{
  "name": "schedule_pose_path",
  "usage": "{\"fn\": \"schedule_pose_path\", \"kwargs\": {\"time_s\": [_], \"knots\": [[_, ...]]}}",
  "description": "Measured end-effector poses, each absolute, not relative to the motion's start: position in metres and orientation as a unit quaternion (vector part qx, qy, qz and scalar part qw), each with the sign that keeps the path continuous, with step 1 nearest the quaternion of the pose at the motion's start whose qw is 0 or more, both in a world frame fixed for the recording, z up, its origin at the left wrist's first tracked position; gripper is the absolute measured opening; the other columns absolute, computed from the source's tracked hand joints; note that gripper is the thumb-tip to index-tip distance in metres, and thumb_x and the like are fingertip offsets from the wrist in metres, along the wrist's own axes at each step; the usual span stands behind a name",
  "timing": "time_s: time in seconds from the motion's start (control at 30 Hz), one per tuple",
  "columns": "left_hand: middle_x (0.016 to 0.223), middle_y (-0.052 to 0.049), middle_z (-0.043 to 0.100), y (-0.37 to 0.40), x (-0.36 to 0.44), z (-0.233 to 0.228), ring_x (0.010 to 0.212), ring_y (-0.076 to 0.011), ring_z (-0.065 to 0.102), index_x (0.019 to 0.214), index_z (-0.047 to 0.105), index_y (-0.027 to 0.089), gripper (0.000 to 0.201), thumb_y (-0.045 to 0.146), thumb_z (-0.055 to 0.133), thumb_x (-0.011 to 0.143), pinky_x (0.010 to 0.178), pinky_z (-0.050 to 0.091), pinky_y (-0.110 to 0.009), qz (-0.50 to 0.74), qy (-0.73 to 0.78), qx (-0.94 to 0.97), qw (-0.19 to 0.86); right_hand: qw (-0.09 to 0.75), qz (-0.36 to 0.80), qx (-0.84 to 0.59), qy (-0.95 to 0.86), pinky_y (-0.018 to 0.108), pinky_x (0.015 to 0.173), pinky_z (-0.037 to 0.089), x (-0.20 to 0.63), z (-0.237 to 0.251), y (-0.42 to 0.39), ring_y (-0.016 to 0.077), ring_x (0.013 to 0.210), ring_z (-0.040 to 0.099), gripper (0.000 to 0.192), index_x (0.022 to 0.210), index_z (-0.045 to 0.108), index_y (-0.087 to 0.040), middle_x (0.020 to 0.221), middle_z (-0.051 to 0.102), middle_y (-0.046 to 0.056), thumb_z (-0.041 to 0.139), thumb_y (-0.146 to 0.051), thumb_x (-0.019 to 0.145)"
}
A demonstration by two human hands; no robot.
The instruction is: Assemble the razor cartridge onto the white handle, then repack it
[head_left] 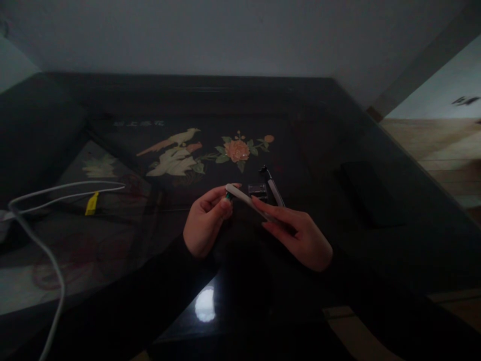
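Note:
Both my hands are over a dark glossy table (338,150) with an inlaid bird-and-flower picture. My right hand (296,233) grips a slim white stick-like object (248,200) that slants up to the left. My left hand (206,218) pinches that object's upper left end, where a small green part shows between the fingers. Just behind the hands, a small dark rectangular piece (257,190) and a slim pen-like tool (273,188) with a black tip lie on the table.
A white cable (56,193) with a yellow tag (91,204) loops across the left side of the table. A dark flat object (363,193) lies at the right. A white wall stands behind the table, and a wooden floor shows at the far right.

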State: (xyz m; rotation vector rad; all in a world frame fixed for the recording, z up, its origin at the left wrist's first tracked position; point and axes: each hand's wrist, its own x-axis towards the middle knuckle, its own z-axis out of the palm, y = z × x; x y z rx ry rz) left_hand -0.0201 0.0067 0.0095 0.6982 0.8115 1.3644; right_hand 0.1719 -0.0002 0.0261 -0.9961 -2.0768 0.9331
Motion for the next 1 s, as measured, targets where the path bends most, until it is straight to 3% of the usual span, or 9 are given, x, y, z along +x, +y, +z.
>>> {"fn": "schedule_pose_path", "kwargs": {"time_s": [0.13,0.33,0.63,1.0], "knots": [[0.053,0.006,0.048,0.008,-0.022,0.006,0.051,-0.0032,0.039,0.092,0.074,0.014,0.045,0.035,0.086,0.055,0.05,0.034,-0.014,0.608,0.354,0.31,0.64,0.327,0.398,-0.37,-0.773,0.033,0.095,0.052,0.17,0.028,-0.003,0.0173,0.108,0.065,0.047,0.133,0.051,-0.029,0.128,0.062,0.0,0.053,-0.015,0.088],[0.063,0.002,0.06,0.007,-0.022,0.007,0.057,-0.0053,0.047,0.089,0.075,0.018,0.043,0.034,0.088,0.052,0.054,0.04,-0.015,0.597,0.385,0.283,0.644,0.311,0.471,-0.37,-0.738,0.037,0.1,0.049,0.172,0.027,-0.005,0.0185,0.114,0.062,0.046,0.132,0.052,-0.03,0.131,0.059,-0.002,0.055,-0.019,0.088],[0.054,0.005,0.047,0.007,-0.021,0.009,0.051,-0.0034,0.037,0.094,0.074,0.014,0.045,0.036,0.086,0.057,0.049,0.033,-0.015,0.597,0.364,0.305,0.646,0.329,0.418,-0.39,-0.752,0.037,0.1,0.049,0.173,0.025,0.002,0.0196,0.115,0.061,0.045,0.131,0.054,-0.028,0.13,0.059,0.0,0.054,-0.017,0.087],[0.051,0.005,0.05,0.007,-0.021,0.007,0.048,-0.0036,0.04,0.087,0.074,0.015,0.038,0.036,0.085,0.057,0.048,0.033,-0.016,0.605,0.356,0.297,0.647,0.332,0.36,-0.412,-0.769,0.036,0.1,0.049,0.174,0.023,0.005,0.0194,0.114,0.062,0.045,0.132,0.052,-0.027,0.129,0.06,0.0,0.052,-0.016,0.089]]}}
